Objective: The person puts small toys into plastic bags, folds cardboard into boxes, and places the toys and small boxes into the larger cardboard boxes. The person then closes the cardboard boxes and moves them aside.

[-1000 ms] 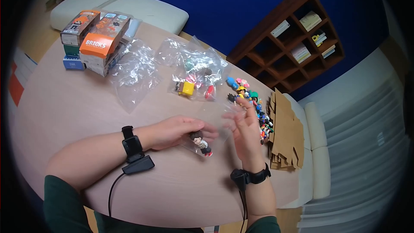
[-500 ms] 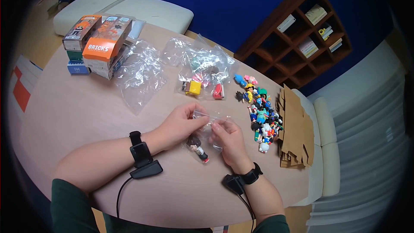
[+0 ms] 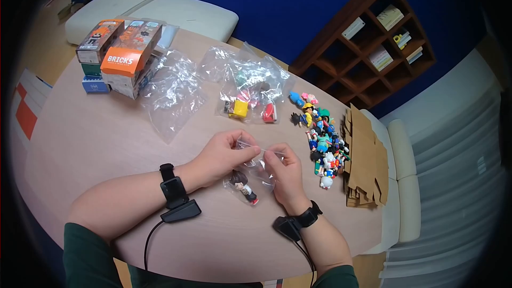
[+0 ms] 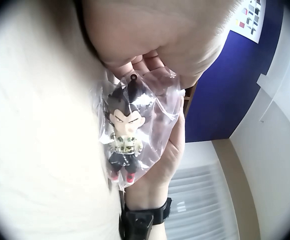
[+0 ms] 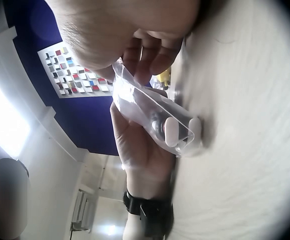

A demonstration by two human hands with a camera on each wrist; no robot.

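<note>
A small dark-haired figurine (image 3: 242,188) in a patterned shirt, black trousers and red shoes lies inside a clear zip bag (image 3: 261,175). The left wrist view shows its face and a small ring on top of the head of the figurine (image 4: 125,132). My left hand (image 3: 220,156) pinches the bag's top edge between thumb and fingers. Close beside it, my right hand (image 3: 288,175) pinches the same edge farther right. From the right wrist, the bag (image 5: 152,112) hangs below the fingers with pale shoe soles towards the camera.
Beyond the hands lie large clear bags (image 3: 173,88), one with a yellow block (image 3: 241,109) and a red piece (image 3: 269,112). A heap of small figures (image 3: 324,144) sits right, beside flattened cardboard (image 3: 367,157). Orange brick boxes (image 3: 124,64) stand at the far left.
My right hand has come left from beside the heap of figures and now pinches the bag's edge. My left hand has shifted up to that edge too. Little differs in the last half second.
</note>
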